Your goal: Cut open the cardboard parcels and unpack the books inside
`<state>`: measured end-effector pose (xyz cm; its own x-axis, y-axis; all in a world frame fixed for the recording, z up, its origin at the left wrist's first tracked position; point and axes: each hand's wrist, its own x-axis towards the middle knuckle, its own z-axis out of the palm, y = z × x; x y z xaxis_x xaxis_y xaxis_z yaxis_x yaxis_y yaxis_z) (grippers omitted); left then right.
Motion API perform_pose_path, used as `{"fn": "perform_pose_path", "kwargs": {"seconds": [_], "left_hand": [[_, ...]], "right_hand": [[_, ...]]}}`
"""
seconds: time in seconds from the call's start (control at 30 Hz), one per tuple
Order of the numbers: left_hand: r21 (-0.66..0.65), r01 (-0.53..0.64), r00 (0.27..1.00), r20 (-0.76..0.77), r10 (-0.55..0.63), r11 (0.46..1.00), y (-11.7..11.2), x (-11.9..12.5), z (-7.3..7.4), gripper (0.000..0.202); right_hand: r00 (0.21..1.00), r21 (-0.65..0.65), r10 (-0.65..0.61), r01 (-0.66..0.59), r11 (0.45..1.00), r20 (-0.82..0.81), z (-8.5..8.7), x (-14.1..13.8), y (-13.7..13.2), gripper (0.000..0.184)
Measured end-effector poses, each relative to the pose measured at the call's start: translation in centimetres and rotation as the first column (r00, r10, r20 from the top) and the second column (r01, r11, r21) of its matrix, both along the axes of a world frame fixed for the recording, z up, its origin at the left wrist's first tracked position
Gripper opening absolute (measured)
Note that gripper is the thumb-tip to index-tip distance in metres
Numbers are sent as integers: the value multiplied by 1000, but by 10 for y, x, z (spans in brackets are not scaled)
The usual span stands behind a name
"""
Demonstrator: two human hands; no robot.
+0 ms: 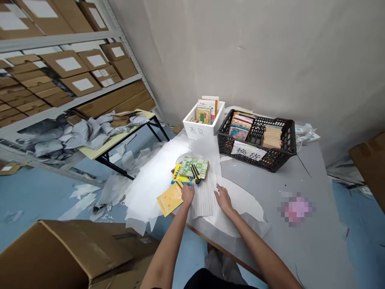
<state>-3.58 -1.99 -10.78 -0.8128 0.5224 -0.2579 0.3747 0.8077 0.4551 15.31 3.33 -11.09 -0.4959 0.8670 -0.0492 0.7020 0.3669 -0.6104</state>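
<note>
My left hand [188,194] is closed at the right edge of a yellow booklet [169,199], which lies tilted near the table's front edge. My right hand [223,199] is open, its fingers apart and low over white wrapping paper [240,200]. Just beyond my left hand lies a small stack: a green-and-cream patterned book [203,166] on top of a yellow and blue book [177,173]. A black and yellow tool [195,172], which looks like a box cutter, rests on the patterned book. A ribbed white sheet [207,196] lies beneath the stack.
At the back stand a white box [195,129] and a black crate [255,156], both holding books. A large carton [114,245] is at the lower left. Grey bags [87,132] cover a side table [120,138]. A blurred pink patch [296,209] is at right.
</note>
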Motion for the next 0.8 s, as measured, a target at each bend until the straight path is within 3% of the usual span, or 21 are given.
{"fn": "perform_pose_path", "kwargs": {"seconds": [0.2, 0.27, 0.37, 0.5, 0.63, 0.7, 0.8], "left_hand": [[-109, 19, 994, 109, -8, 994, 10, 4, -14, 30], [-134, 26, 991, 137, -7, 991, 12, 1, -16, 31], [-141, 51, 984, 179, -25, 989, 15, -8, -18, 28], [-109, 80, 974, 219, -55, 991, 17, -14, -24, 26], [-82, 76, 973, 226, -55, 994, 17, -14, -26, 26], [-65, 66, 978, 201, -52, 996, 16, -17, -23, 26], [-29, 5, 994, 105, -2, 1000, 21, -32, -15, 35]], "right_hand": [[987, 82, 150, -155, 985, 65, 28, -124, 40, 46], [980, 72, 163, -172, 982, 116, 27, -152, 43, 51], [968, 42, 157, -168, 985, 196, 17, -171, 45, 51], [951, 3, 142, -149, 989, 276, 6, -167, 50, 42], [939, -38, 164, -161, 986, 303, 8, -152, 63, 33], [942, -48, 130, -122, 991, 310, 9, -129, 70, 31], [933, -42, -31, 50, 998, 358, 4, -64, 78, 32]]}}
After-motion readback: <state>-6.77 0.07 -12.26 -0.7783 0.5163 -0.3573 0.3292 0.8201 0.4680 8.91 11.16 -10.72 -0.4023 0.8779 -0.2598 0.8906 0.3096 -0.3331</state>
